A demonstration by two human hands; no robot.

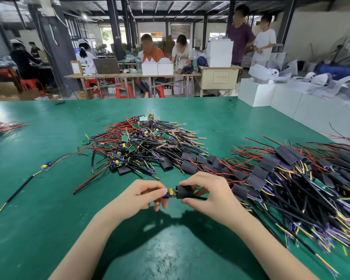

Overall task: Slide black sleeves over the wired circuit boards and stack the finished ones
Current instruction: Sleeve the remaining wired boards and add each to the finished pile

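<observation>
Head view puts both my hands low at centre, just above the green table [49, 199]. My left hand [143, 197] pinches the bare end of a board [169, 193], thumb and forefinger closed on its blue and yellow parts. My right hand [208, 190] grips a black sleeve [183, 192], fingers curled over the top and thumb beneath. The sleeve's mouth sits right at the board's exposed end, so I judge the sliding step is in hand and not yet finished: part of the board shows outside the sleeve.

Next I would need to draw the sleeve left, or push the board right, until the parts are covered, keeping the two in line so the edge does not catch on a component. Then the piece belongs on the finished stack [291, 178], which lies just right of my right hand, sleeves overlapping and wires trailing toward me.

Both forearms come in from the bottom edge, angled inward, wrists raised off the table. The unsleeved pile [141, 142] lies beyond my hands, with a few loose sleeves at its near edge. One stray board [46, 165] lies apart to the left.
</observation>
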